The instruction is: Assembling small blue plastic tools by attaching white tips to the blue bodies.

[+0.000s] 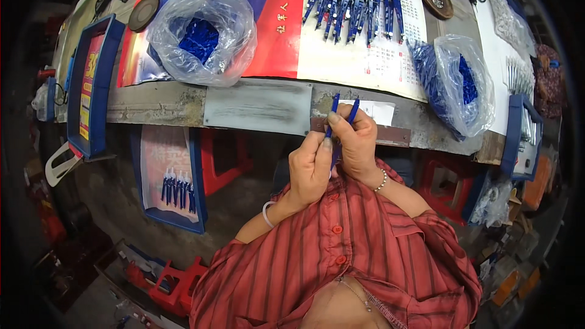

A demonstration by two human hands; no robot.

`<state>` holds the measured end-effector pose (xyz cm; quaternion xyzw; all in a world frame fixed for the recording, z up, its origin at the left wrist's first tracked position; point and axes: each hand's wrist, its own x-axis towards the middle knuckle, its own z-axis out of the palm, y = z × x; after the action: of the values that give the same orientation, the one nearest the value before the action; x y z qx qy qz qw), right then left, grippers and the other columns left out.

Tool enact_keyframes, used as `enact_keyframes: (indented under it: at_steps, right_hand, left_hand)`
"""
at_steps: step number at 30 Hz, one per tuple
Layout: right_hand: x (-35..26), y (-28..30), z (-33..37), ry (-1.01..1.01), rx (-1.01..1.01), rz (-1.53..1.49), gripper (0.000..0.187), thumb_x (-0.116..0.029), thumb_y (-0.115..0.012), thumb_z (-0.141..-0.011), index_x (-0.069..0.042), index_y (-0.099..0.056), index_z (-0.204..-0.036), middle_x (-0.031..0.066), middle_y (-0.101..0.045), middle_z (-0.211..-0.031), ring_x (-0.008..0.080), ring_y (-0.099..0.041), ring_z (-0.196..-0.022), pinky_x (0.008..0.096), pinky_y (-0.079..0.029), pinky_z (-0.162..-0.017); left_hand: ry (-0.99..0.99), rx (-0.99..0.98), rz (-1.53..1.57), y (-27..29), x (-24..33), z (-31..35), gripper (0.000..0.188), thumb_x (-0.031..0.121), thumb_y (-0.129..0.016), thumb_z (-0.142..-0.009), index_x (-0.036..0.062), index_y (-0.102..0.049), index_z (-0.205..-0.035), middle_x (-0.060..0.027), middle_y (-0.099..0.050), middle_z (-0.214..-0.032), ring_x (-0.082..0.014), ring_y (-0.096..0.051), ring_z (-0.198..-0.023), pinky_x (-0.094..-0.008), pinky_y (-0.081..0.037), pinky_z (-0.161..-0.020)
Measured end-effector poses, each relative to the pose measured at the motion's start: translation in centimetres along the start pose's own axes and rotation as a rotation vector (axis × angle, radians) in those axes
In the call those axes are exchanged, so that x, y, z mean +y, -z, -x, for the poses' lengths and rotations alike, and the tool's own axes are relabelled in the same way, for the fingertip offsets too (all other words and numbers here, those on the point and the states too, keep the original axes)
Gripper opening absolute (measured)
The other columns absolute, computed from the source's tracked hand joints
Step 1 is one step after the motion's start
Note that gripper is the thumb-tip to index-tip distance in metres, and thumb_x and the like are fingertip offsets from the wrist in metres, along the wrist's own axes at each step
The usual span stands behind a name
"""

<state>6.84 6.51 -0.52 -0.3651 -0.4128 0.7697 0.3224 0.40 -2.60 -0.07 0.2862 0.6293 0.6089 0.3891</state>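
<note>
At the table's near edge, in front of my chest, both hands are closed on a blue drawing compass (pixel 354 111) with two slim legs. Its leg tips point away from me, and its head is largely hidden by my fingers. My left hand (pixel 308 169) pinches one leg between thumb and fingers. Slightly farther off, my right hand (pixel 358 144) grips the other leg, thumb on top. Several similar blue compasses with white heads (pixel 359 6) lie in overlapping rows on a calendar sheet (pixel 341 58) beyond my hands.
On the table (pixel 164 103), a clear bag of small blue parts (pixel 199 41) stands left and another bag (pixel 466 82) right. A grey plate (pixel 259 107) lies along the front edge. Blue trays (pixel 113 67) flank me; a lower-left tray (pixel 196 176) holds several compasses. Red stools (pixel 222 161) stand below.
</note>
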Motion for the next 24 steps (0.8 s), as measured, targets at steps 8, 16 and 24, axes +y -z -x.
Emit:
enact_keyframes:
  at_steps: [8,16,24]
  right_hand:
    - [0.1,0.6,-1.3,-0.018,-0.033,-0.042,0.022,-0.019,-0.059,-0.09,-0.007,-0.054,-0.072,-0.002,-0.053,-0.065,0.0037,-0.046,-0.056,0.0198,-0.038,-0.05]
    - [-2.1,0.8,-2.1,-0.069,-0.335,0.069,0.025,-0.025,-0.052,-0.095,-0.001,-0.058,-0.097,0.0002,-0.057,-0.08,0.0057,-0.051,-0.071,0.0209,-0.043,-0.062]
    - [-8.4,5.6,-2.7,0.265,-0.152,0.602,0.012,-0.008,-0.056,-0.089,0.001,-0.06,-0.097,0.0026,-0.059,-0.083,0.0069,-0.053,-0.072,0.0212,-0.043,-0.064]
  left_hand:
    - [-0.007,-0.029,0.024,0.2,-0.7,0.1,0.022,0.018,-0.045,-0.097,-0.0003,-0.053,-0.088,-0.0011,-0.055,-0.062,-0.0044,-0.05,-0.048,-0.0199,-0.039,-0.045]
    - [0.208,-0.071,0.518,1.2,0.2,-0.7,0.013,0.013,-0.055,-0.093,0.0019,-0.053,-0.101,-0.0041,-0.059,-0.075,-0.0047,-0.05,-0.053,-0.0185,-0.04,-0.046]
    - [0.221,0.082,0.477,3.6,1.6,-0.8,0.02,0.006,-0.051,-0.092,0.0049,-0.046,-0.111,-0.0084,-0.057,-0.072,-0.0105,-0.049,-0.048,-0.0199,-0.038,-0.044]
